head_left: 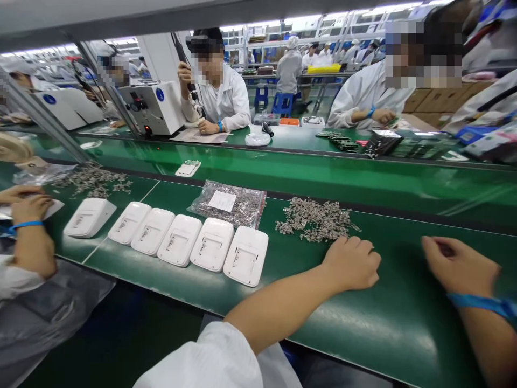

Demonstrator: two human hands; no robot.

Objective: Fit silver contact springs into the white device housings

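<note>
My left hand (352,263) rests knuckles-up on the green mat, fingers curled under, right at the near edge of a heap of small metal parts (315,220). What it holds, if anything, is hidden. My right hand (458,265) lies further right on the mat, fingers curled in a loose pinch; a blue strap (484,304) circles that wrist. A row of white plastic housings (189,242) lies face down to the left of my left arm.
A clear bag of metal parts (230,205) lies behind the housings. A neighbour's hands (28,207) work at the far left beside another parts heap (92,182). Across the green conveyor (323,172), people in white coats sit at a white machine (155,108).
</note>
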